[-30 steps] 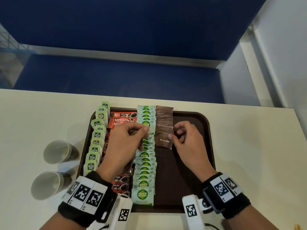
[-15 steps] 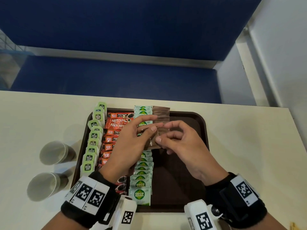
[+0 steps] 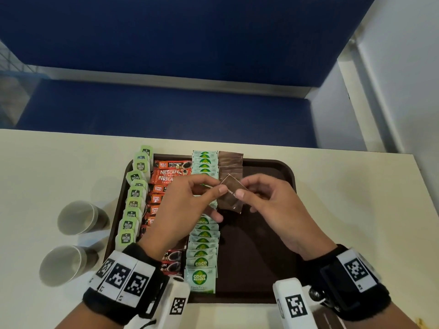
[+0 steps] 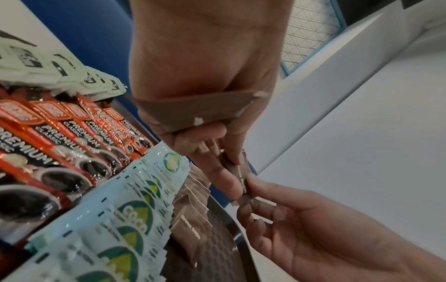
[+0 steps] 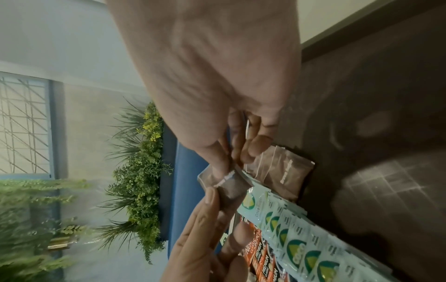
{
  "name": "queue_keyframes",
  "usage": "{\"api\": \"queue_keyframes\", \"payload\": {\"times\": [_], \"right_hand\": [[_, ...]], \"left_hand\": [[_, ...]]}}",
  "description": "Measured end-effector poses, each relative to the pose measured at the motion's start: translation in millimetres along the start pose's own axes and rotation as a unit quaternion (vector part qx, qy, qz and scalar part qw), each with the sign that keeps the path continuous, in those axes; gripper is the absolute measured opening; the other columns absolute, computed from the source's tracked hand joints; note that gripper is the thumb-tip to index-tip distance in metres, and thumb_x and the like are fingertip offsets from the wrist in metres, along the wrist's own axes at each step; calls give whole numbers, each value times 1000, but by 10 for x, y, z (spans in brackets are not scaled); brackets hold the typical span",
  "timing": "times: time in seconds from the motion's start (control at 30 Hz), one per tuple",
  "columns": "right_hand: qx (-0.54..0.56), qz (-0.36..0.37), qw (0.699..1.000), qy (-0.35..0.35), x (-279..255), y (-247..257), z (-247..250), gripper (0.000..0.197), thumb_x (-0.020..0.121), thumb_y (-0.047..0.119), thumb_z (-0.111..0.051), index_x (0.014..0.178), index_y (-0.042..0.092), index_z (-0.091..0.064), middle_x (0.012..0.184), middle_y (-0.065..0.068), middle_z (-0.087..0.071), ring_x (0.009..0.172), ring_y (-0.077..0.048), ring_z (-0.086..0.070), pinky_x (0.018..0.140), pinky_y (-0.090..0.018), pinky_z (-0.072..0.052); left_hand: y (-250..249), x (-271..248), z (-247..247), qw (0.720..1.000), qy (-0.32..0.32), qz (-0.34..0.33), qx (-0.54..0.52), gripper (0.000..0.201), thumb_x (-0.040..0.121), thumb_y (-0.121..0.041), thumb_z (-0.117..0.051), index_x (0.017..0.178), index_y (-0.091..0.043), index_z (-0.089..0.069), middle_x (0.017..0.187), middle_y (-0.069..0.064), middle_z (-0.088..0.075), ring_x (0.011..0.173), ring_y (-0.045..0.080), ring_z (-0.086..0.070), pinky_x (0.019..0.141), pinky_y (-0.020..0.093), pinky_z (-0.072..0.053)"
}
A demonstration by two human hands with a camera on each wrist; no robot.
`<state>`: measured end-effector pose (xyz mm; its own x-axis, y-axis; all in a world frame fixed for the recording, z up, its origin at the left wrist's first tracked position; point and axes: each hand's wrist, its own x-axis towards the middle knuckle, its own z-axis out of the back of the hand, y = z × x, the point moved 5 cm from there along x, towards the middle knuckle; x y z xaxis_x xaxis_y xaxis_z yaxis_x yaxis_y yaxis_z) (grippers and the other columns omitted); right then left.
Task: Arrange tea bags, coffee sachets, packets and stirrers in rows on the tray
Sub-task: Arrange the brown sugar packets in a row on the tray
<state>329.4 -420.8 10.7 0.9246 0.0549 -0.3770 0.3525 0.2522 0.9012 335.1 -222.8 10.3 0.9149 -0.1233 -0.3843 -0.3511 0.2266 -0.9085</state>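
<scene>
We pinch a brown packet (image 3: 231,194) between our left hand (image 3: 187,210) and right hand (image 3: 268,205). It looks light, thin and bendy, so we hold its edges.

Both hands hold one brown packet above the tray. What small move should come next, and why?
Probably lower the brown sugar packet, pinched by the left hand and right hand, onto the near end of the brown row: that row is short, with bare tray below it.
</scene>
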Motion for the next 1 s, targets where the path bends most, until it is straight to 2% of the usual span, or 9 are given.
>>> {"api": "queue_keyframes", "payload": {"times": [0.07, 0.13, 0.2, 0.23, 0.37, 0.47, 0.57, 0.7, 1.0], "right_hand": [[-46, 2, 999, 14, 23, -54, 6, 7, 97, 24, -78, 102, 29, -77, 96, 9, -79, 92, -9, -75, 75, -22, -60], [-132, 7, 991, 9, 76, -157, 45, 7, 97, 26, -78, 98, 33, -76, 93, 11, -77, 91, -8, -72, 81, -25, -59], [-216, 11, 976, 23, 125, -258, 18, 8, 97, 27, -78, 95, 34, -75, 90, 13, -76, 90, -3, -69, 83, -20, -54], [-242, 15, 970, 30, 144, -299, -20, 8, 97, 26, -78, 94, 34, -75, 89, 13, -75, 89, -2, -68, 81, -17, -51], [-290, 54, 956, -2, 230, -387, -129, 12, 95, 21, -80, 97, 31, -74, 96, 14, -61, 87, 1, -60, 75, -7, -40], [-296, 75, 952, -30, 249, -407, -182, 16, 96, 21, -79, 105, 31, -71, 103, 14, -52, 87, 2, -57, 76, -13, -41], [-290, 96, 951, -50, 188, -402, -204, 32, 93, 26, -82, 119, 31, -64, 115, 11, -45, 85, -1, -57, 80, -21, -51], [-297, 105, 948, -52, 95, -433, -215, 55, 84, 28, -91, 126, 33, -54, 124, 12, -37, 91, 3, -56, 81, -20, -54], [-298, 98, 948, -45, 130, -431, -242, 60, 83, 22, -91, 127, 32, -51, 124, 12, -40, 87, 3, -55, 83, -19, -52]], "left_hand": [[25, 1, 17, 999, -24, -9, 39, 10, 98, -31, -78, 103, -23, -82, 101, -11, -82, 53, 24, -76, 76, 36, -63], [65, -5, 79, 996, -66, -8, 54, 15, 97, -37, -78, 109, -27, -81, 105, -15, -79, 47, 20, -72, 63, 29, -60], [101, -10, 143, 995, -94, 2, 37, 16, 97, -38, -78, 109, -28, -79, 101, -11, -81, 43, 20, -68, 44, 23, -48], [118, -6, 167, 995, -98, 6, 30, 15, 97, -37, -78, 108, -28, -79, 98, -9, -82, 43, 21, -66, 42, 18, -42], [148, -1, 197, 996, -83, 5, 30, 11, 97, -37, -78, 102, -28, -80, 94, -10, -82, 43, 23, -64, 46, 17, -45], [150, -6, 190, 997, -73, 0, 28, 10, 98, -36, -77, 101, -27, -79, 92, -10, -82, 43, 21, -63, 53, 26, -53], [146, -2, 197, 997, -78, -5, 28, 10, 98, -36, -77, 100, -26, -79, 91, -10, -82, 42, 21, -62, 51, 21, -51], [149, 4, 207, 997, -80, -8, 21, 11, 98, -35, -77, 99, -25, -79, 91, -7, -82, 42, 21, -62, 48, 19, -48], [149, 9, 219, 997, -82, -7, 13, 12, 99, -35, -76, 97, -24, -79, 89, -6, -82, 41, 19, -60, 46, 19, -45]]}}
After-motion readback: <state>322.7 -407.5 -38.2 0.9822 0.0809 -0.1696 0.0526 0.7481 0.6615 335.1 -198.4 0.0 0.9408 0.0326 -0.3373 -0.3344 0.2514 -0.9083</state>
